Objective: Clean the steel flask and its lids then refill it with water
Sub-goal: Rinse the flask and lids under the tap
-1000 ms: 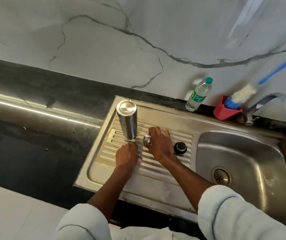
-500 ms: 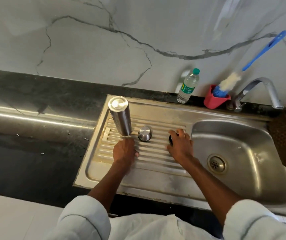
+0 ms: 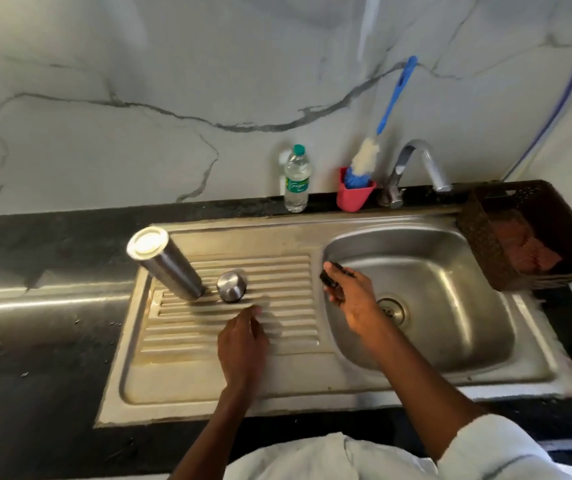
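— Holding anything?

— My right hand (image 3: pixel 348 294) is closed round the small black inner lid (image 3: pixel 327 278), over the sink basin's (image 3: pixel 450 299) left edge. My left hand (image 3: pixel 243 344) hovers loose and empty above the drainboard (image 3: pixel 277 271).

— And the flask?

— The steel flask (image 3: pixel 166 265) stands inverted, I think, on the drainboard, its steel cap (image 3: pixel 231 285) just beside it.

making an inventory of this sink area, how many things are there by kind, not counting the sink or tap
Steel flask: 1
Flask lids: 2, the steel cap on the drainboard and the black lid in the right hand
Plastic water bottle: 1
Bottle brush: 1
Red holder: 1
Brown basket: 1
Total: 7
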